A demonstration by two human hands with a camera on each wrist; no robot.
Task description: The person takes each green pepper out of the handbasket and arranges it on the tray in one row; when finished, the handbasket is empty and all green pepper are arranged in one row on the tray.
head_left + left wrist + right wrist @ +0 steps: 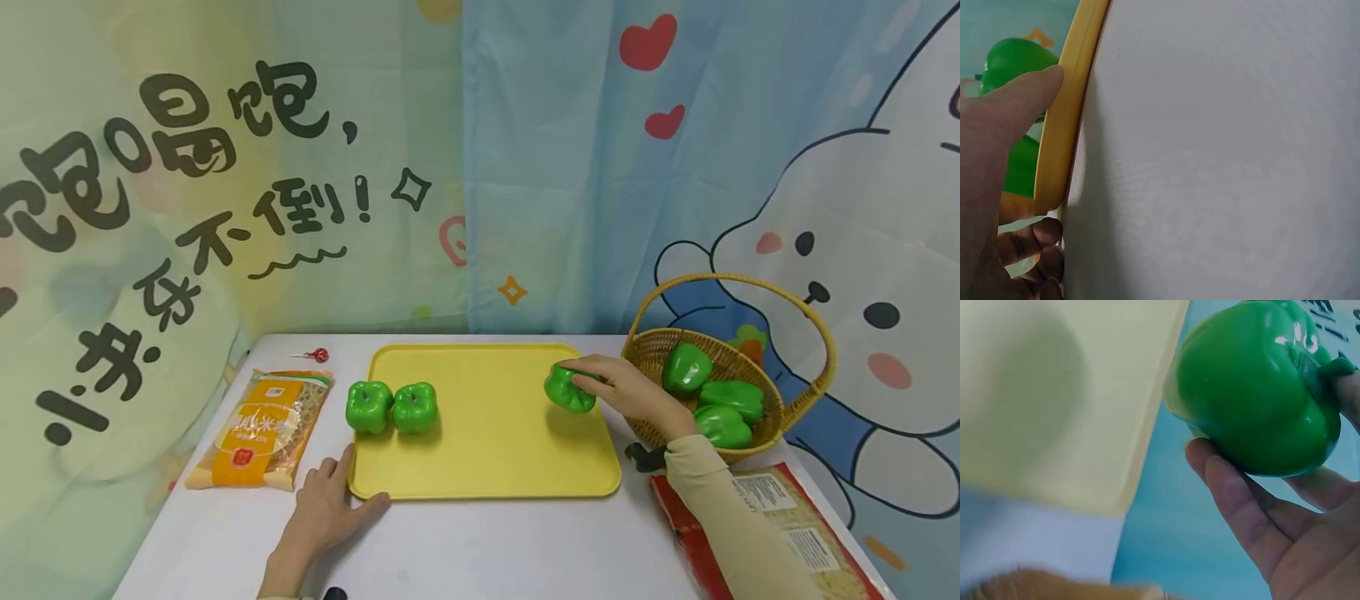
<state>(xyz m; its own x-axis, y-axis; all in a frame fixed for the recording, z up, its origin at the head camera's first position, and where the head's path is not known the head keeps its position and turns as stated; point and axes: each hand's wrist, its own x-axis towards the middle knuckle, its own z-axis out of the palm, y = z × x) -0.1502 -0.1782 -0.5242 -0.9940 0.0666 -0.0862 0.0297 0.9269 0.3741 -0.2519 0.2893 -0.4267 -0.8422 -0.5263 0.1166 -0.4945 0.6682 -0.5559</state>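
Note:
My right hand [611,387] grips a green bell pepper [567,389] above the right side of a yellow tray [487,442]. In the right wrist view the fingers [1241,512] curl around the pepper [1254,394], and its shadow falls on the tray. My left hand [326,506] rests at the tray's front left corner, fingers and thumb spread along two edges. The left wrist view shows the thumb [1035,94] against the tray's rim [1069,112]. Two more green bell peppers, a left one [368,407] and a right one [415,407], stand side by side on the tray's left part.
A wicker basket [780,400] with a tall handle holds several green peppers [686,368] to the tray's right. In front of it lies a red-edged food packet [795,517], partly under the right sleeve. An orange packet [258,429] and a small red-headed pin [321,355] lie left.

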